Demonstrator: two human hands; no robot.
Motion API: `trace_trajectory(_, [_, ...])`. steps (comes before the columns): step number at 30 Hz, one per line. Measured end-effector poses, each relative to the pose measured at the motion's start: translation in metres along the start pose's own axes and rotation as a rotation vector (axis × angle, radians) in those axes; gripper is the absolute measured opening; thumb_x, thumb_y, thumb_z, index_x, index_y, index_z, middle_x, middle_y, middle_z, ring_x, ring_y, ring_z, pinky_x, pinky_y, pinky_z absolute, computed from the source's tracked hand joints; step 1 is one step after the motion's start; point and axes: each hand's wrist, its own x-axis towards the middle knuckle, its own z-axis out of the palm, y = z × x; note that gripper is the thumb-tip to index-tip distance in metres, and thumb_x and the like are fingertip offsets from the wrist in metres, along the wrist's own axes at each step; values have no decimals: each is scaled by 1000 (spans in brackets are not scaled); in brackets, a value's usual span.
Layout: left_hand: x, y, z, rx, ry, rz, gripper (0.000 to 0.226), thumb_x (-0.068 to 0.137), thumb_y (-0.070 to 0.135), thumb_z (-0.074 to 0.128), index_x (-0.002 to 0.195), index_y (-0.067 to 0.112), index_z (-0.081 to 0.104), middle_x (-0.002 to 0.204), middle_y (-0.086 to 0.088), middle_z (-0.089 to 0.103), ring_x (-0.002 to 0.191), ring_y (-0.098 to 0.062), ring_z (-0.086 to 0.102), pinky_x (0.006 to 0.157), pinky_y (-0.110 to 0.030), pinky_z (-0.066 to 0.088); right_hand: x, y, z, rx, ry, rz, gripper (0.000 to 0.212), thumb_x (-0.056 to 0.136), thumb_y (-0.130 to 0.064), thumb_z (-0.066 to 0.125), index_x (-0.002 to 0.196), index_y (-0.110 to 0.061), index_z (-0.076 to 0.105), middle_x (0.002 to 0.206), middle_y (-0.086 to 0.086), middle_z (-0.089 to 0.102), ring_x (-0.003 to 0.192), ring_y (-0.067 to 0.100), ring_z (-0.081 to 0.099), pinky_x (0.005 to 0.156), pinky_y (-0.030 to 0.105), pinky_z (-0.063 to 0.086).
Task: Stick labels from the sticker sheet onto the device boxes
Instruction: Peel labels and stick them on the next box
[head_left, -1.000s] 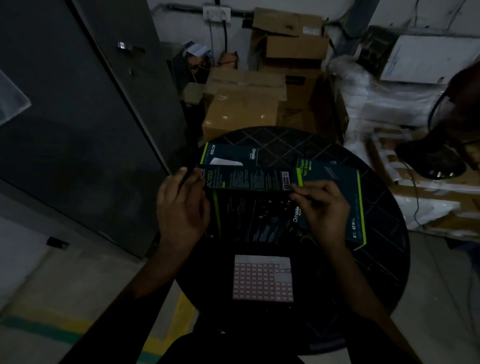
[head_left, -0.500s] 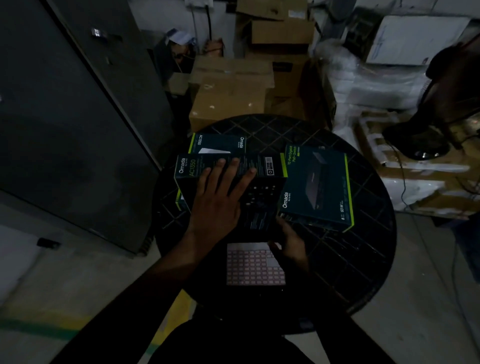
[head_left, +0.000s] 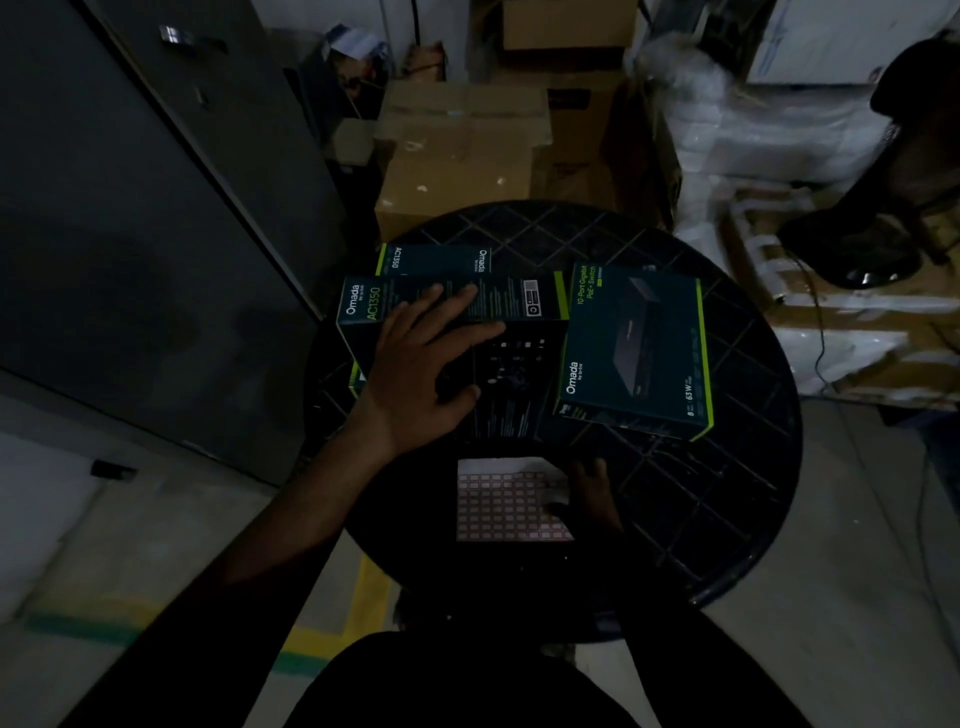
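Black lattice covers the round table (head_left: 727, 519), and on it lie three dark teal boxes with lime-green edges. The middle box (head_left: 519, 364) sits near the table's centre, its printed underside up; the left hand (head_left: 421, 374) lies flat on it with fingers spread and straight, pressing down rather than gripping. At about 11 o'clock, partly hidden behind that box, a second box (head_left: 436, 259) marked AC1350 shows only its top strip. At about 2 o'clock the switch box (head_left: 634, 353) lies face up, its near left corner overlapping the middle box.

The sticker sheet (head_left: 498, 504), white with rows of small pink-outlined labels, lies flat at 6 o'clock, just beside the middle box's near edge. The right hand (head_left: 584, 501) rests on the sheet's right side, fingertips down on the labels; in the dim light you cannot tell whether it pinches one or only touches.

Brown cartons (head_left: 457, 150) stand on the floor past the table at 12 o'clock, and a grey metal cabinet (head_left: 130, 234) stands at 9 o'clock.
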Motion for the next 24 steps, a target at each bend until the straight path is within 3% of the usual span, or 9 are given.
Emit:
trace_trajectory(3, [-2,-1,0,-92,2,32,48,76,41,64,123,41,64,160,12,28,152,-23,15,118,-48,6,-3,-4,-4,42,21,22,69,72,-20,81,135,-11,56,134,17,51,122,35,48,98,43,49])
trace_trajectory(6, [-2,0,-4,-202,2,23,26,74,42,65,99,38,75,153,9,39,150,-24,19,119,-53,7,-9,-18,-20,164,-20,51,48,81,-17,76,127,-16,63,122,6,67,111,21,63,90,24,49])
trace_trajectory(10, [3,2,-9,-213,24,-3,14,74,46,65,81,37,73,134,14,54,146,-24,28,115,-51,17,-21,-53,-55,395,-31,-55,44,78,-11,82,114,-28,64,100,-7,69,96,16,67,81,34,56])
trace_trajectory(12, [5,4,-12,-221,20,-39,15,74,48,65,80,37,72,130,15,55,144,-21,29,114,-45,16,-32,-80,-78,543,-46,-57,55,75,-16,86,115,-41,59,87,-2,71,87,18,71,73,33,60])
trace_trajectory(14, [6,6,-14,-219,10,-58,19,74,51,65,81,36,73,127,15,55,143,-19,28,113,-38,14,-42,-103,-98,628,-13,-135,62,74,-19,88,119,-44,54,83,1,73,85,19,72,76,35,61])
trace_trajectory(18, [10,9,-21,-150,-80,-68,36,74,67,57,85,39,76,131,20,46,142,-10,17,111,-33,7,-64,-145,-137,869,-47,-250,60,75,-10,86,116,-34,51,89,12,74,89,32,73,80,49,60])
trace_trajectory(24, [17,7,-30,-108,-282,-53,60,59,84,57,97,42,76,145,24,24,138,0,-6,117,-40,-4,-82,-190,-178,915,-1,-382,48,73,4,83,103,-20,55,93,11,74,85,27,75,72,38,62])
